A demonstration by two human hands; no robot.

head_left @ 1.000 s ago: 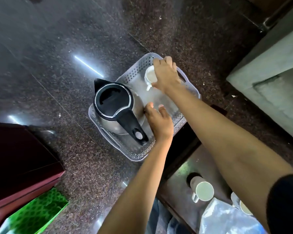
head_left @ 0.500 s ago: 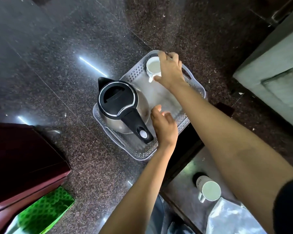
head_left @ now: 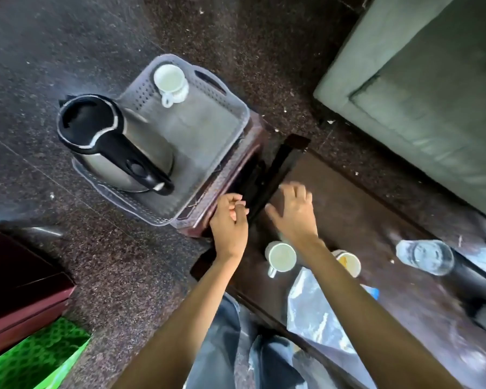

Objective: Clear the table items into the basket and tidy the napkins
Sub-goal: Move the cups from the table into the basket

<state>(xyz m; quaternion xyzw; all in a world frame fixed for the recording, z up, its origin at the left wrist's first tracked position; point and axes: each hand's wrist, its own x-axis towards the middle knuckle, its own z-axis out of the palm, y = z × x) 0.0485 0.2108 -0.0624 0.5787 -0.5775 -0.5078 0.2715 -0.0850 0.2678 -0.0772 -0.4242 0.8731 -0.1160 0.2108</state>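
Note:
A grey perforated basket (head_left: 230,108) rests on a small stool and holds a steel kettle (head_left: 118,147) with a black lid and handle, plus a white cup (head_left: 170,82) at its far corner. My left hand (head_left: 230,220) hovers at the basket's near edge, fingers curled, nothing in it. My right hand (head_left: 295,211) is over the dark table (head_left: 376,214), fingers spread and empty. Just below it stand a white mug (head_left: 281,256) and a cup with yellowish contents (head_left: 348,262). A clear glass (head_left: 424,256) stands further right.
A crumpled clear plastic bag (head_left: 317,318) lies on the table near my right forearm. A grey-green sofa (head_left: 432,80) fills the upper right. A maroon cabinet (head_left: 20,290) and a green patterned item (head_left: 37,357) are at lower left on the speckled floor.
My right hand let go of the white cup in the basket and drew back over the table. My left hand pulled back from the basket to its near edge. The view shifted toward the table.

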